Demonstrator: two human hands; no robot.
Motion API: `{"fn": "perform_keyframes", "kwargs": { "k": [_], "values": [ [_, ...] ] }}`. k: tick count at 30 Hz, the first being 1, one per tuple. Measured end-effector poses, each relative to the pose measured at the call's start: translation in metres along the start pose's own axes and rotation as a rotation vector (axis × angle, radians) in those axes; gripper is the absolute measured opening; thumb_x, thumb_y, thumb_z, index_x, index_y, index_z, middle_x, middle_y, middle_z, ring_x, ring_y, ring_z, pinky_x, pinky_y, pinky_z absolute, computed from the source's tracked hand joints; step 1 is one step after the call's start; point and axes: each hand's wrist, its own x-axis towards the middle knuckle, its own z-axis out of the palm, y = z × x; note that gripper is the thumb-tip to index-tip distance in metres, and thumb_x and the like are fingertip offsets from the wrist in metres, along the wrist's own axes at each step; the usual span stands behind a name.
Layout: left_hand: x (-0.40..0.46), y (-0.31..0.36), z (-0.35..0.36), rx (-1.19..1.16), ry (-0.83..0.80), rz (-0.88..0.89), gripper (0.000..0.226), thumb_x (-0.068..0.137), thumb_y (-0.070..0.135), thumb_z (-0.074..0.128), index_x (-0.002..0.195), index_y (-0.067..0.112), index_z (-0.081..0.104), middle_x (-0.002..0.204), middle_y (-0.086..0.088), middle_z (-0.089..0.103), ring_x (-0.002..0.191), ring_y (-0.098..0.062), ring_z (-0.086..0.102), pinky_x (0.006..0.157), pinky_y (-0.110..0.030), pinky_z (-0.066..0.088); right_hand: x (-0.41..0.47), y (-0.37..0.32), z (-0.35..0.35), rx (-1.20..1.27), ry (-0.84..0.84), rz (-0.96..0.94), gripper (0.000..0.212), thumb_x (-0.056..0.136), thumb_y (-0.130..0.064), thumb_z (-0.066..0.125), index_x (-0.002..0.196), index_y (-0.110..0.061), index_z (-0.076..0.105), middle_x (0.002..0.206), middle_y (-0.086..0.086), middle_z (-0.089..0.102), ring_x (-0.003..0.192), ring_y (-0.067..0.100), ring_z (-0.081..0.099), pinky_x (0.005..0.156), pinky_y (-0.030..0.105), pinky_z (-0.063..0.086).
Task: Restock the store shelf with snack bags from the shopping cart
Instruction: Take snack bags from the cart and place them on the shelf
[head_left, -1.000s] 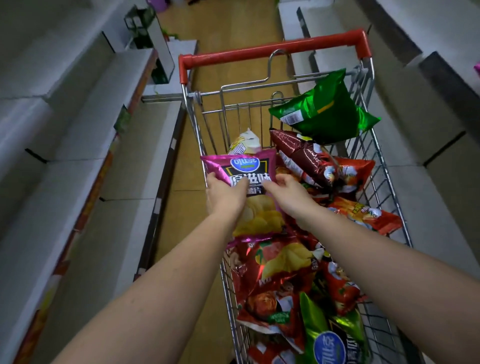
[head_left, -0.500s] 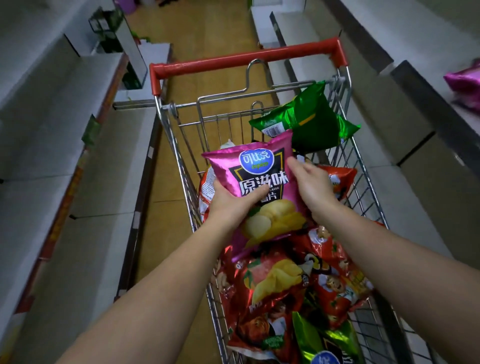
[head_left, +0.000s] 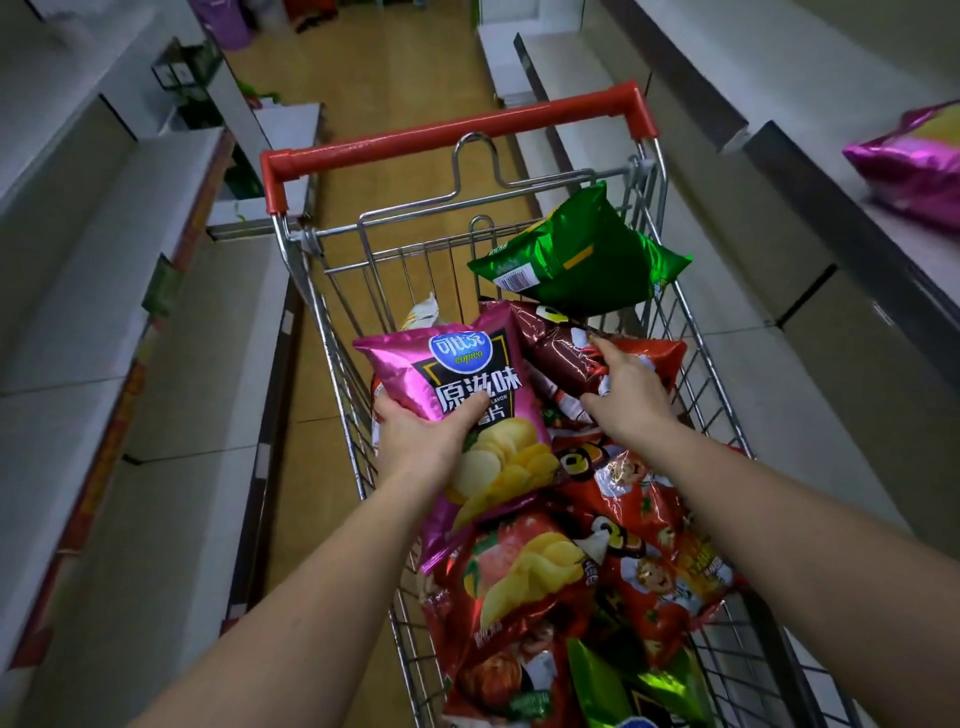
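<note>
Head view shows my left hand now alone pinching the pink chip bag lifted above the cart, right hand released, spread toward a maroon bag.

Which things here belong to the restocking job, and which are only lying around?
Belong to the job:
pink chip bag in left hand
right hand on maroon bag
shopping cart
right shelf

Lying about:
purple bin
green boxes
</note>
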Motion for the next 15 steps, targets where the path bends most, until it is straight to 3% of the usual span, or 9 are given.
{"fn": "perform_keyframes", "kwargs": {
  "k": [5,10,12,15],
  "values": [
    [-0.01,0.002,0.0,0.021,0.015,0.036,0.101,0.068,0.049,0.078,0.146,0.017,0.023,0.137,-0.007,0.053,0.121,-0.032,0.052,0.102,-0.044,0.042,-0.011,0.01,-0.024,0.067,0.01,0.051,0.065,0.087,-0.01,0.056,0.146,-0.02,0.029,0.13,0.015,0.053,0.113,0.033,0.052,0.084,0.028,0.042],
    [-0.012,0.002,-0.01,-0.045,0.102,0.036,0.105,0.068,0.045,0.08,0.147,0.017,0.017,0.142,-0.011,0.047,0.126,-0.034,0.048,0.105,-0.052,0.039,-0.032,0.018,-0.048,0.031,0.054,0.108,0.062,0.088,-0.011,0.054,0.144,-0.018,0.03,0.132,0.014,0.051,0.117,0.032,0.048,0.09,0.031,0.041],
    [-0.013,0.004,-0.01,-0.027,0.125,0.033,0.107,0.068,0.046,0.08,0.148,0.018,0.015,0.143,-0.013,0.045,0.127,-0.036,0.047,0.104,-0.054,0.039,-0.053,0.015,-0.047,-0.116,0.095,0.04,0.067,0.088,-0.02,0.056,0.147,-0.02,0.024,0.14,0.011,0.042,0.124,0.03,0.041,0.099,0.037,0.039],
    [-0.018,0.006,-0.006,0.0,0.135,0.022,0.11,0.061,0.055,0.079,0.146,0.027,0.014,0.143,-0.015,0.043,0.126,-0.039,0.047,0.101,-0.057,0.041,-0.083,0.011,-0.022,-0.4,-0.065,-0.086,0.076,0.092,-0.042,0.05,0.15,-0.021,0.006,0.154,0.007,0.017,0.137,0.029,0.022,0.108,0.04,0.03]
  ]
}}
